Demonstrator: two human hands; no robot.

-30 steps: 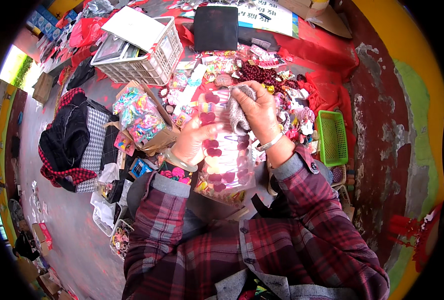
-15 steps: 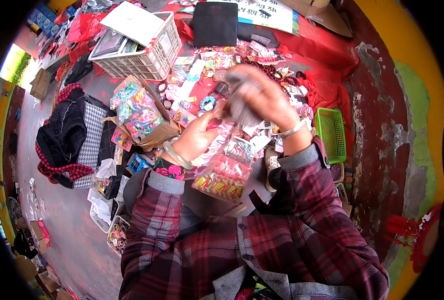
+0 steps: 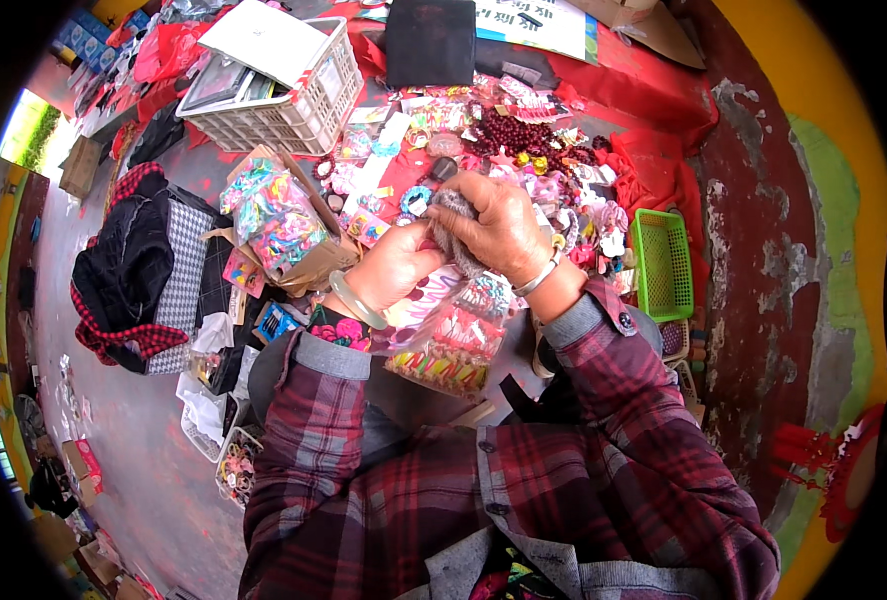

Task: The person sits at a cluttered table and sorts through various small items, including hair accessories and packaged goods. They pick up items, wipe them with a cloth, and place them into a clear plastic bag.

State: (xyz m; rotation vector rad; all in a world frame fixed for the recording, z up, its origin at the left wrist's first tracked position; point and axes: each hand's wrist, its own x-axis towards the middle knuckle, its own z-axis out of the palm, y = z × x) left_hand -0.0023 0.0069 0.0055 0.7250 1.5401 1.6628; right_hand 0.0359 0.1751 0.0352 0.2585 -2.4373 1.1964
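A: Nearest first. Clear bag (image 3: 444, 360), six o'clock from the hands?
B: Bright hair things inside. Can't see what supports it; a knock could send it sliding.
A: Clip card (image 3: 426, 302)?
B: Between six and seven o'clock, overlapping the bag in view. Could bend or shed clips if the cloth drags hard.
A: Fingers?
B: Left hand (image 3: 389, 270): seemingly pinching the card's upper end, tips partly hidden. Right hand (image 3: 499, 228): fingers curled tight on the grey cloth (image 3: 461, 256), thumb pressed in. Cloth and knuckles cover the card's top, so a snag could go unseen.
A: Farther out?
B: Cardboard box (image 3: 321, 270), nine o'clock, heaped with colourful packets (image 3: 269, 225): a bump spills them. Dark red beads (image 3: 524, 135), one o'clock: a flicked-off clip might vanish in that clutter.
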